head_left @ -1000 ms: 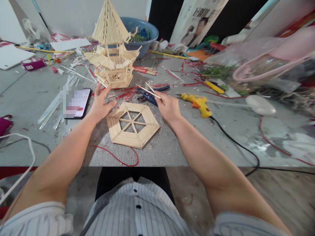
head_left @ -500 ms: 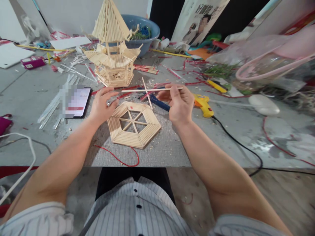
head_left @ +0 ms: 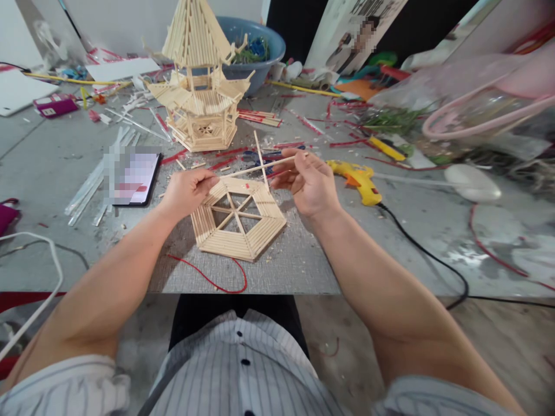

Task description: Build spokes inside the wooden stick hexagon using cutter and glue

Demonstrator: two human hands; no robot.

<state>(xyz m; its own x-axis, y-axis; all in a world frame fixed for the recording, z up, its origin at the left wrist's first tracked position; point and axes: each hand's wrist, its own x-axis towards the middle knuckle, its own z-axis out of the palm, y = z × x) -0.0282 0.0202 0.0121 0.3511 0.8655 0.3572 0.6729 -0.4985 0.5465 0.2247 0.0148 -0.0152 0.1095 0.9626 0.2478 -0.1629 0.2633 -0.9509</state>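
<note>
My right hand (head_left: 310,182) pinches a thin wooden stick (head_left: 260,167) near its right end, thumb on top. The stick slants slightly, above the far edge of a flat hexagonal frame (head_left: 264,228) made of glued sticks with six spokes. At the stick's left end, my left hand (head_left: 188,189) is closed, thumb and fingertips together around the tip. Its grip is partly hidden. Another stick (head_left: 259,147) stands out behind, crossing the held one in view, its lower end by the frame's far edge. Partly covered by my right hand lie dark blue-handled tools (head_left: 255,156).
A stick-built pagoda (head_left: 202,110) stands behind the frame, before a blue basin (head_left: 273,52). Left lie a phone (head_left: 137,179) and clear glue sticks (head_left: 89,185). A yellow glue gun (head_left: 362,182) with black cord lies right. Red string (head_left: 217,283) curls near the front edge.
My left hand has closed from spread fingers and moved right to the stick's left end. The stick has tilted, its left end lower, and my right hand has shifted slightly left.
</note>
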